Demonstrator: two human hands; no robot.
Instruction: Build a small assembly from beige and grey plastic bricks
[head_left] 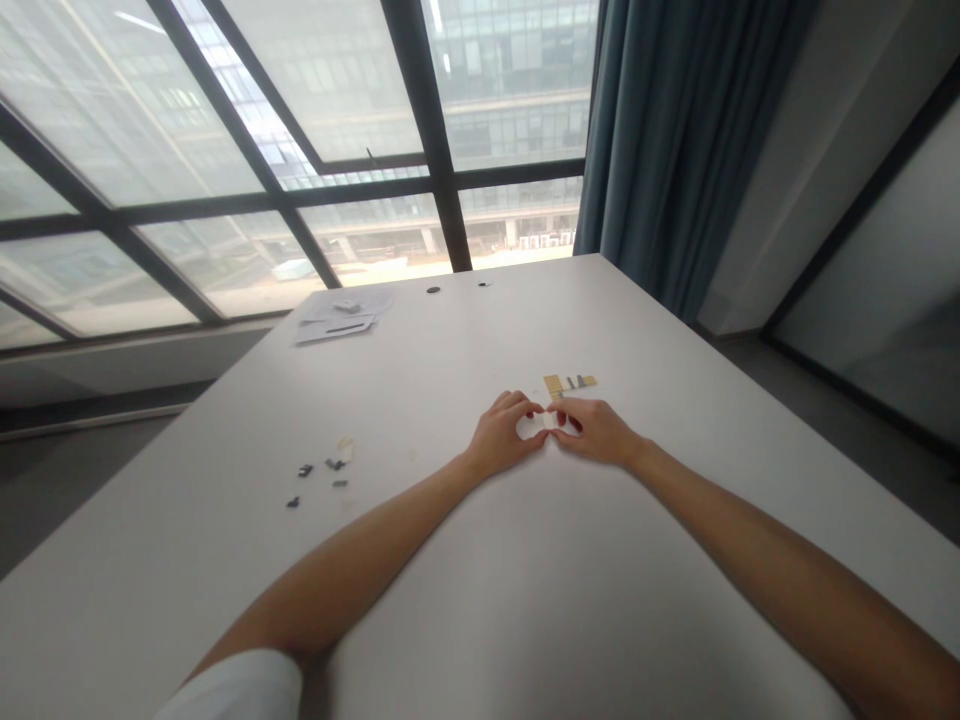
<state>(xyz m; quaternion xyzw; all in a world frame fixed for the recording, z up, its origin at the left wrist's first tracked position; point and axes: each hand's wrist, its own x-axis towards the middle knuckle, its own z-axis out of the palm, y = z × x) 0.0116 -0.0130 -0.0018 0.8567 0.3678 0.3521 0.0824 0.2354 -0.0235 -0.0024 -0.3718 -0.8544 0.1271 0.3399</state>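
My left hand and my right hand rest on the white table, fingertips meeting in a pinch around something too small to make out. Just beyond the fingers lies a small tan flat piece with a few grey bits on the tabletop. Both sets of fingers are curled and pressed together.
Several tiny dark and pale parts lie scattered to the left of my left forearm. Papers and a clear bag sit at the far left edge by the window. Two dark holes mark the far edge. A blue curtain hangs at right.
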